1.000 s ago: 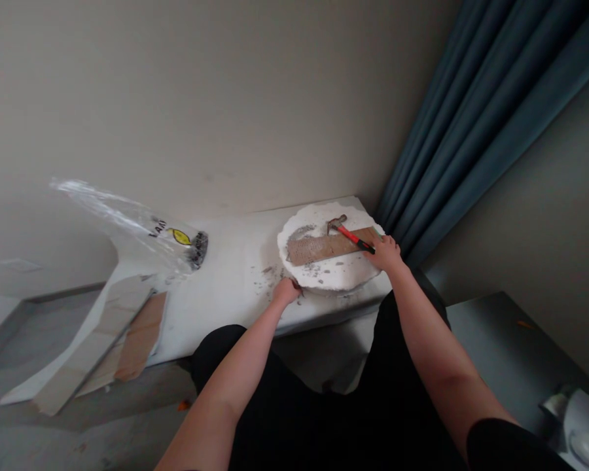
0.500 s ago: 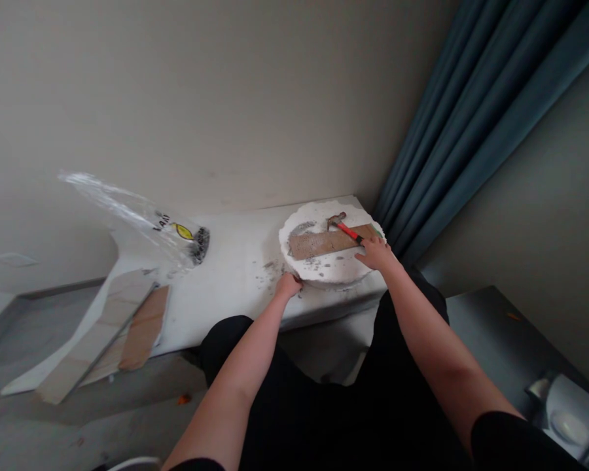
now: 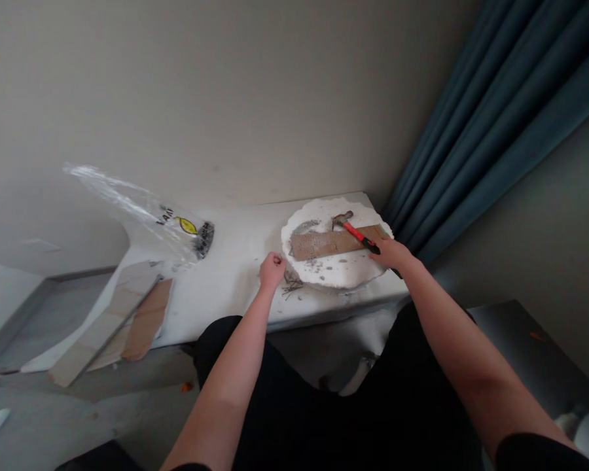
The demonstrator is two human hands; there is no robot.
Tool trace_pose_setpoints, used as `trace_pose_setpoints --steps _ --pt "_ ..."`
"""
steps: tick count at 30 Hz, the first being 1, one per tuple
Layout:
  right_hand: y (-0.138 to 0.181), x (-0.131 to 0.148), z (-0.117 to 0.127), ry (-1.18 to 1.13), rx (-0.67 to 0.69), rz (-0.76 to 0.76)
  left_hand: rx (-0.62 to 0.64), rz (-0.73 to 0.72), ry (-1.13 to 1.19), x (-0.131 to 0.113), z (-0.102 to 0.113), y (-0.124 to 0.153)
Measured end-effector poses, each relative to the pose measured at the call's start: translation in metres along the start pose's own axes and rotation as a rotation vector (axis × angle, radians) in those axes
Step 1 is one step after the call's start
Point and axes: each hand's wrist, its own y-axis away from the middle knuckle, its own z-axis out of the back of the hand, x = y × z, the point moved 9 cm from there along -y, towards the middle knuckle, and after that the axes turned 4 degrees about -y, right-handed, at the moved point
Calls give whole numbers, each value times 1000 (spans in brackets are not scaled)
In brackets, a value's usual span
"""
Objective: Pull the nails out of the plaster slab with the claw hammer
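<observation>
Nearest the camera are the person's dark-clothed legs, above a grey floor. Beyond them runs a low white board, dusted with grey crumbs. The left hand hovers over it with fingers curled together; whether it holds anything cannot be told. Just beside it lies a small heap of nails. The right hand is clamped on the hammer, lying across a brown plank on a round white foam slab. Farther left, a clear plastic bag and leaning planks. Behind, a beige wall and blue curtain.
</observation>
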Motion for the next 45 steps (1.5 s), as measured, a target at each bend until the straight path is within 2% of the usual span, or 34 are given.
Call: trace_pose_setpoints --steps 2,5,9,13,19,25,32,37,45 --pt "-2 -4 -4 5 23 4 -87 -105 235 -19 14 -6" --pt "-8 -8 -6 14 47 6 -102 -245 448 -55 16 -12" --pt "-18 -10 -7 49 73 2 -41 -358 502 -102 0 -15" --pt "-24 -14 -16 42 125 -36 44 -427 435 -128 -19 -12" --pt "-28 -18 -29 30 171 -63 107 -475 376 -126 -37 -10" --pt "-29 -17 -29 -21 147 -78 103 -466 338 -118 -43 -16" --pt "-27 -6 -24 1 153 -104 31 -381 451 -110 -41 -23" --pt "-27 -7 -23 -15 153 -103 -89 -388 452 -104 -29 -30" --pt "-24 -7 -21 -33 156 -78 -39 -415 412 -105 -31 -34"
